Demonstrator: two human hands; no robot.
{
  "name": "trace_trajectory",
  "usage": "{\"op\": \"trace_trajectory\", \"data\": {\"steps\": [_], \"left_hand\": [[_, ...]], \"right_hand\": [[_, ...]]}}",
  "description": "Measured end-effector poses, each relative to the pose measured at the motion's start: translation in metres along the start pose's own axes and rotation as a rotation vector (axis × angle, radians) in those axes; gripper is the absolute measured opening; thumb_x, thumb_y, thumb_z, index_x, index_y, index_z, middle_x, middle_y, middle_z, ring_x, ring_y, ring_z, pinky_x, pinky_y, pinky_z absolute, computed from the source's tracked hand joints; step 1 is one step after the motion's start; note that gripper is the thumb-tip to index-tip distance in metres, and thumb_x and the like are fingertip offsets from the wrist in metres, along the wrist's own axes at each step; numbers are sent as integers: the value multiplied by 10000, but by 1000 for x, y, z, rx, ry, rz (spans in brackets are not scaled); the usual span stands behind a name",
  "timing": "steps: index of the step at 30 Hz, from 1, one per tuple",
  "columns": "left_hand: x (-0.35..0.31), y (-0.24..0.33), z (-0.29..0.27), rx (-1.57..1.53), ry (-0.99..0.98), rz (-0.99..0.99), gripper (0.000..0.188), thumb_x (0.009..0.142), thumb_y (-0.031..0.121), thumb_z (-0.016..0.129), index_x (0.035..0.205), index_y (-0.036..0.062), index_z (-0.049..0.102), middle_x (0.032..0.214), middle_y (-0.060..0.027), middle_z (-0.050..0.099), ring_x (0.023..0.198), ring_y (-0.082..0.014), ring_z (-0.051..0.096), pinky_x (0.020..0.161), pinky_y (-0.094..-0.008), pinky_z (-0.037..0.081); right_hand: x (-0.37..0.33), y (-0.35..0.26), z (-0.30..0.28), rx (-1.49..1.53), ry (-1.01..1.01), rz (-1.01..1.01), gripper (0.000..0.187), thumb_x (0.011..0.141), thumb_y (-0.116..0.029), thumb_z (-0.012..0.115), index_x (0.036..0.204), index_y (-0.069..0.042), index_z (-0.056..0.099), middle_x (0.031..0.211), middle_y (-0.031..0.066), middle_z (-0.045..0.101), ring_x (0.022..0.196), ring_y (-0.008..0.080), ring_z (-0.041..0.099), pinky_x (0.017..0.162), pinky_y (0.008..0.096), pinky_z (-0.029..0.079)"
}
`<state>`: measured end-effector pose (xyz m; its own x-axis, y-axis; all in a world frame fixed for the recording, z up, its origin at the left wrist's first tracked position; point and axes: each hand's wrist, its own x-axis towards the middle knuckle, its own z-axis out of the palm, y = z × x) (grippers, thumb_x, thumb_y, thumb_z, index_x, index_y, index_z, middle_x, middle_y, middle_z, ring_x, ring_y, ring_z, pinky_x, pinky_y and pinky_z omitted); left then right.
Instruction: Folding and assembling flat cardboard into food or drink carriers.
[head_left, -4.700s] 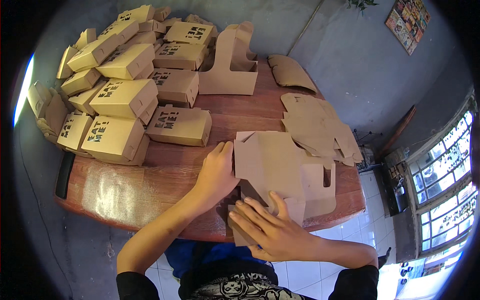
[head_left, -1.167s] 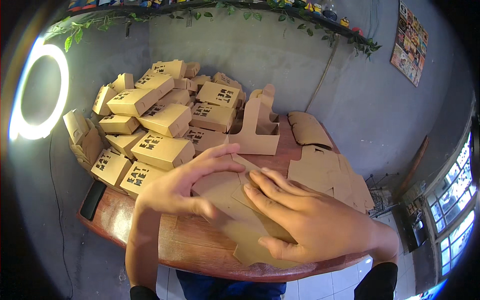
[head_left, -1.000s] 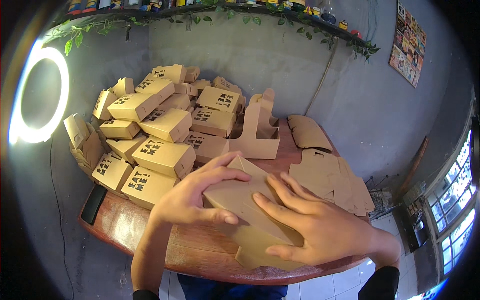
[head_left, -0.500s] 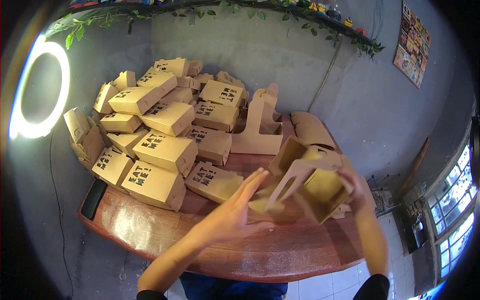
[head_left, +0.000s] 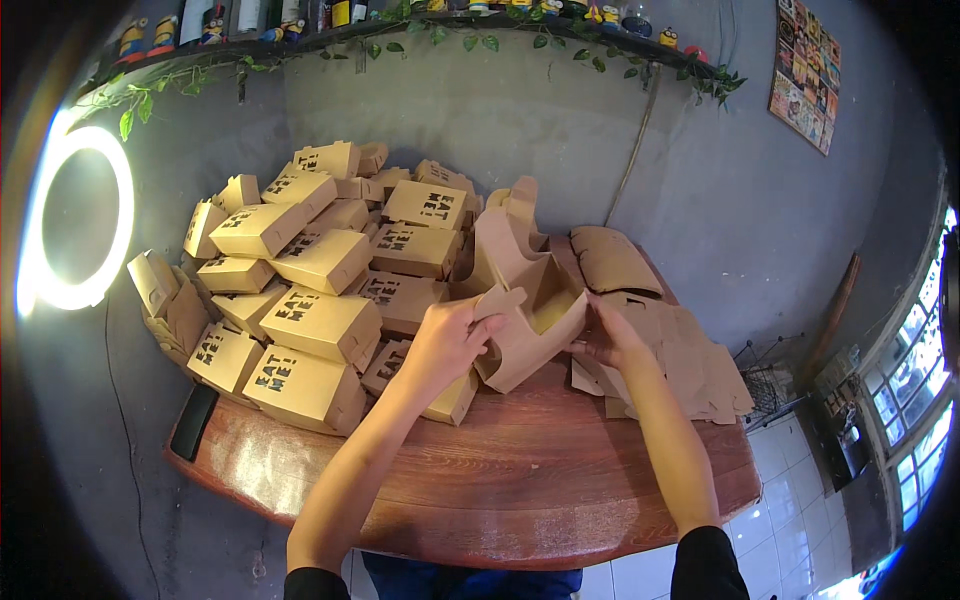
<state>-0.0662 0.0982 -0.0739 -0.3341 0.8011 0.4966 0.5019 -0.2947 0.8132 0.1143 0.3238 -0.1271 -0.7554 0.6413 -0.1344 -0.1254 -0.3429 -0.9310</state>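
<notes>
Stacking boxes (head_left: 320, 310) on the left of the surface (head_left: 560, 480) probably saves room. Beside them, the left grip (head_left: 448, 345) is clamped on the upper left part of an open carrier (head_left: 535, 350), angled near the middle; the right grip (head_left: 615, 335) pinches its right corner, likely for balance. Flat cardboard (head_left: 700, 375) lies farther right.

The open-topped folded cardboard carrier (head_left: 530, 352) has a plain light brown colour. The stacked rectangular cardboard boxes (head_left: 335, 316) are golden brown, and many are black-lettered on the top. The glossy wooden table (head_left: 480, 490) is reddish brown with darker streaks. The flat cardboard sheets (head_left: 690, 360) are duller brown. The long fabric sleeves (head_left: 708, 567) are black.
</notes>
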Motion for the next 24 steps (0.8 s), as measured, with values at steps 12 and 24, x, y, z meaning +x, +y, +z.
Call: {"op": "trace_trajectory", "data": {"steps": [12, 24], "left_hand": [[49, -19, 2, 643, -1, 119, 339, 878, 227, 673, 1032, -47, 546, 786, -282, 647, 801, -461, 636, 695, -496, 514], [53, -48, 8, 471, 145, 164, 554, 848, 61, 673, 1323, -11, 396, 986, -290, 645, 929, -437, 647, 762, -455, 535]], "right_hand": [[28, 36, -32, -643, 116, 60, 498, 928, -147, 532, 1415, -59, 482, 1253, 129, 590, 1141, 254, 583, 926, 399, 543], [19, 33, 41, -1093, 244, -118, 565, 785, -135, 688, 1269, 100, 516, 1044, 194, 684, 960, 253, 665, 797, 325, 502]]}}
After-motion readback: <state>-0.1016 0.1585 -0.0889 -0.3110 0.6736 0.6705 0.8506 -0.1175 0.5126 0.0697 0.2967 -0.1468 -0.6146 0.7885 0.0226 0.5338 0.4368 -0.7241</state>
